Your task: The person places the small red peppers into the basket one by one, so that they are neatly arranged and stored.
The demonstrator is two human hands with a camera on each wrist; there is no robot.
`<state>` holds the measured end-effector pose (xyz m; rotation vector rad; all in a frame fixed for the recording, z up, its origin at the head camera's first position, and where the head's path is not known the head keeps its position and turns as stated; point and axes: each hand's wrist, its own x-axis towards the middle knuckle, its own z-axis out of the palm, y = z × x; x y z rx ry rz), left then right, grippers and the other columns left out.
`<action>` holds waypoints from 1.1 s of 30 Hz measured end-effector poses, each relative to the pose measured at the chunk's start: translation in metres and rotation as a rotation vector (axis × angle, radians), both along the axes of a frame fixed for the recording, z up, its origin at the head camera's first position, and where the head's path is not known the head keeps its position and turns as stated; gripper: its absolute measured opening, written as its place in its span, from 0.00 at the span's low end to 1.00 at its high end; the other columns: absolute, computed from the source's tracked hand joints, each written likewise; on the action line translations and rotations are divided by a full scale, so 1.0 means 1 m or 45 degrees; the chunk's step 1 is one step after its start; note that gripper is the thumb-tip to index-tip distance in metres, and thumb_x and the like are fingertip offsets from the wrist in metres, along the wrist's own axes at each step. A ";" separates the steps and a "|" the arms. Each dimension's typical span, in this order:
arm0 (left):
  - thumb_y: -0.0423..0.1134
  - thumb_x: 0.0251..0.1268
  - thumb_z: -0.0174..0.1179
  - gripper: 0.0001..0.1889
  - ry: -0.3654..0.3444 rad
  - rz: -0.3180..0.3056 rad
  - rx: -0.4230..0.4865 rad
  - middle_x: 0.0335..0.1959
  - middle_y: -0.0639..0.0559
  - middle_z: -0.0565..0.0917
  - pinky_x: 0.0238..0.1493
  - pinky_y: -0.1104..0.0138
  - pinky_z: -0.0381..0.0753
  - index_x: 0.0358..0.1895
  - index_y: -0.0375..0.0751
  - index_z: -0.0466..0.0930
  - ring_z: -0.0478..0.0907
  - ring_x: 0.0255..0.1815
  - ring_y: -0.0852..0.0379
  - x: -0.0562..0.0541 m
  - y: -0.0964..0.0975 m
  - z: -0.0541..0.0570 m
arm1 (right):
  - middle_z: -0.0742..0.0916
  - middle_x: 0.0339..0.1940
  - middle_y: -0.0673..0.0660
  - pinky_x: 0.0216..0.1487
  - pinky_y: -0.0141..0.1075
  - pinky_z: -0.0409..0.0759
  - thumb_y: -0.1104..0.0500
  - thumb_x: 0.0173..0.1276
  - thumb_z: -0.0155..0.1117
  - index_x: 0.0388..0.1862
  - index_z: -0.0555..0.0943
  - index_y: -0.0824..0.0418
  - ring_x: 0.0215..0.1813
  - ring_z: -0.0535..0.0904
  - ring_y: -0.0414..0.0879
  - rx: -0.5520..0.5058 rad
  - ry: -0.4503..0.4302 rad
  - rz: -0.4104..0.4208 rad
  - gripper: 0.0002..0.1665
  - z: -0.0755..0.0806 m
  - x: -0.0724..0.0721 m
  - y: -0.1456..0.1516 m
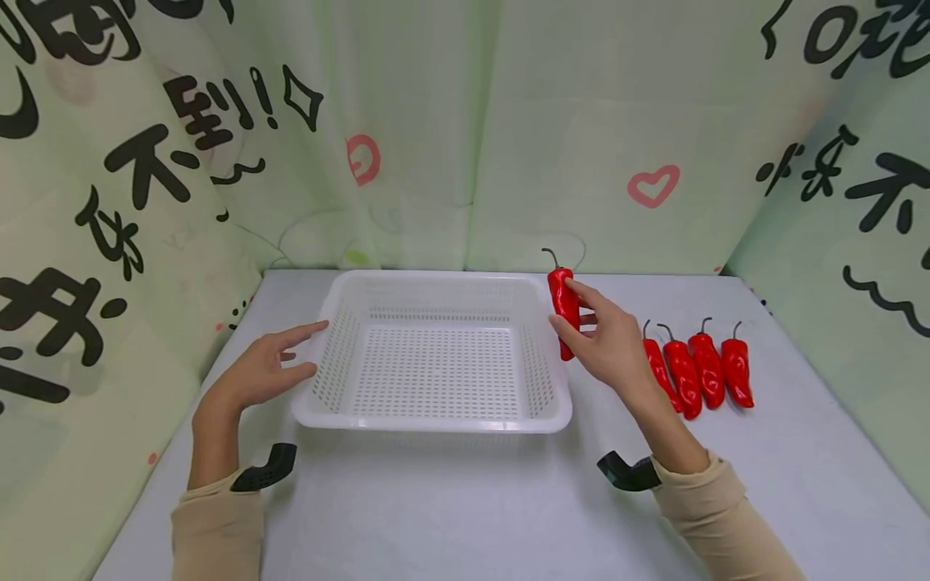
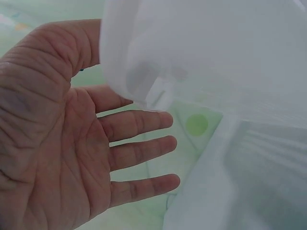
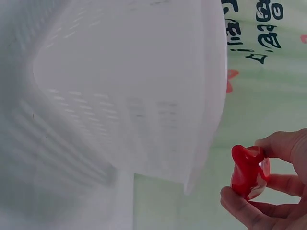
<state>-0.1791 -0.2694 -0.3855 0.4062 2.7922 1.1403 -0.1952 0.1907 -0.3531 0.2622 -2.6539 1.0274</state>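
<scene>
Red pepper (image 1: 563,303) pinched mid-body between the right hand's (image 1: 609,337) thumb and fingers, stem jutting past them, just beside the white basket (image 1: 436,423). Left hand (image 1: 260,369), fingers extended, at basket's opposite rim. Four other peppers (image 1: 703,371) on the table (image 1: 450,508), right.

Beige sleeves (image 1: 218,528), black wrist mounts (image 1: 266,470)

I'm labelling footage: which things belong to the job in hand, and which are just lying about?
Likely the job:
glossy red elongated pepper, in the right hand
white perforated plastic basket, left hand at its rim
four similar loose red peppers

Just around:
green curtain with black lettering
curved black wrist attachments
</scene>
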 end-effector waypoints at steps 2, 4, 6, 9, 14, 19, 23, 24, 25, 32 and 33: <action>0.34 0.68 0.60 0.32 -0.002 0.000 0.000 0.74 0.33 0.69 0.66 0.36 0.71 0.76 0.36 0.67 0.68 0.71 0.29 0.000 0.000 0.000 | 0.80 0.66 0.69 0.45 0.57 0.88 0.57 0.66 0.73 0.77 0.68 0.61 0.56 0.82 0.65 -0.017 -0.012 0.011 0.42 0.002 0.001 -0.003; 0.34 0.68 0.60 0.32 -0.003 0.002 -0.004 0.74 0.33 0.69 0.66 0.36 0.71 0.76 0.37 0.67 0.69 0.71 0.29 0.000 0.000 0.000 | 0.79 0.67 0.68 0.46 0.56 0.88 0.56 0.67 0.73 0.78 0.67 0.60 0.56 0.82 0.65 -0.028 -0.023 0.023 0.43 0.003 0.002 -0.006; 0.34 0.68 0.60 0.32 -0.005 0.005 -0.006 0.74 0.33 0.69 0.67 0.36 0.71 0.76 0.37 0.67 0.69 0.71 0.29 0.000 0.000 0.000 | 0.79 0.68 0.68 0.47 0.56 0.87 0.55 0.67 0.72 0.78 0.67 0.59 0.57 0.82 0.64 -0.034 -0.033 0.035 0.43 0.005 0.003 -0.008; 0.34 0.68 0.59 0.32 -0.006 0.007 -0.005 0.74 0.33 0.70 0.67 0.36 0.71 0.76 0.37 0.67 0.69 0.70 0.28 0.000 -0.001 0.000 | 0.79 0.68 0.67 0.47 0.55 0.88 0.55 0.67 0.72 0.79 0.66 0.58 0.58 0.81 0.64 -0.043 -0.049 0.054 0.44 0.007 0.002 -0.013; 0.34 0.68 0.60 0.32 -0.003 0.003 0.001 0.74 0.33 0.70 0.67 0.36 0.70 0.76 0.37 0.67 0.69 0.70 0.28 0.001 0.000 0.000 | 0.79 0.68 0.67 0.46 0.54 0.88 0.54 0.66 0.73 0.79 0.67 0.58 0.58 0.82 0.63 -0.061 -0.055 0.080 0.44 0.009 0.002 -0.021; 0.34 0.68 0.59 0.32 0.007 -0.005 0.003 0.73 0.33 0.71 0.67 0.36 0.71 0.76 0.37 0.67 0.69 0.70 0.29 0.001 0.000 0.000 | 0.80 0.68 0.67 0.47 0.54 0.88 0.54 0.67 0.72 0.78 0.67 0.58 0.57 0.82 0.63 -0.087 -0.042 0.100 0.43 0.011 0.003 -0.029; 0.34 0.67 0.59 0.32 0.005 0.001 0.001 0.73 0.33 0.71 0.66 0.36 0.71 0.76 0.37 0.67 0.70 0.70 0.29 0.001 0.000 0.000 | 0.80 0.68 0.65 0.47 0.53 0.88 0.53 0.66 0.73 0.78 0.68 0.57 0.57 0.83 0.62 -0.104 -0.040 0.109 0.43 0.010 0.003 -0.034; 0.34 0.67 0.59 0.32 0.005 0.002 0.000 0.73 0.33 0.71 0.66 0.36 0.71 0.76 0.37 0.67 0.70 0.70 0.29 0.001 0.000 0.000 | 0.80 0.68 0.65 0.47 0.53 0.88 0.53 0.66 0.73 0.78 0.68 0.57 0.57 0.83 0.62 -0.104 -0.041 0.110 0.43 0.010 0.003 -0.035; 0.34 0.67 0.60 0.32 0.004 0.003 -0.001 0.73 0.33 0.71 0.66 0.36 0.71 0.76 0.37 0.67 0.70 0.69 0.29 0.001 0.000 0.000 | 0.80 0.68 0.65 0.47 0.53 0.88 0.53 0.66 0.73 0.78 0.68 0.57 0.57 0.83 0.61 -0.103 -0.041 0.110 0.44 0.010 0.003 -0.036; 0.32 0.67 0.59 0.32 0.009 -0.007 0.016 0.72 0.33 0.71 0.67 0.36 0.71 0.75 0.36 0.67 0.68 0.72 0.31 0.000 0.001 0.000 | 0.81 0.66 0.66 0.46 0.53 0.88 0.55 0.67 0.73 0.78 0.68 0.58 0.57 0.83 0.62 -0.119 -0.076 0.144 0.42 0.009 0.002 -0.045; 0.32 0.67 0.59 0.32 0.010 -0.008 0.014 0.72 0.33 0.72 0.67 0.36 0.71 0.75 0.36 0.67 0.68 0.71 0.31 0.000 0.000 0.000 | 0.81 0.66 0.66 0.46 0.53 0.88 0.55 0.67 0.73 0.77 0.68 0.58 0.57 0.83 0.62 -0.119 -0.078 0.150 0.42 0.009 0.002 -0.046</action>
